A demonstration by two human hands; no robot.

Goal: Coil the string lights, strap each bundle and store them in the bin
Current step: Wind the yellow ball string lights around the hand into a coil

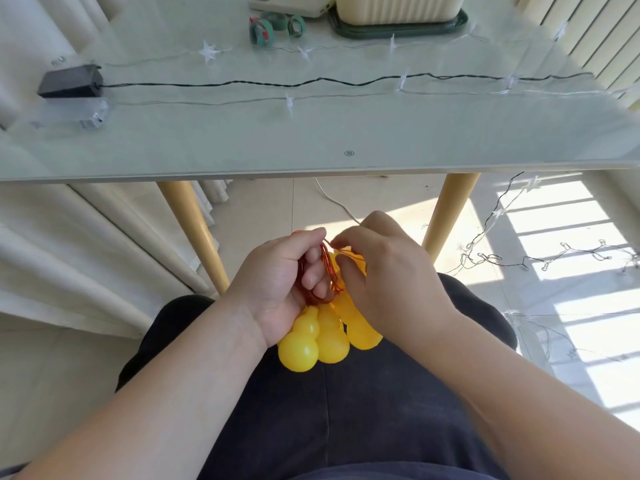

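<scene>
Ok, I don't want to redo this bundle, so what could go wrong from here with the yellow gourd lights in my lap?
1. The copper wire coil sits only round fingers of the left hand, with the right hand pinching a strand. Unstrapped, it may spring loose if either lets go.
2. The strap rolls lie far across the table, so fetching one probably means freeing a hand.
</scene>
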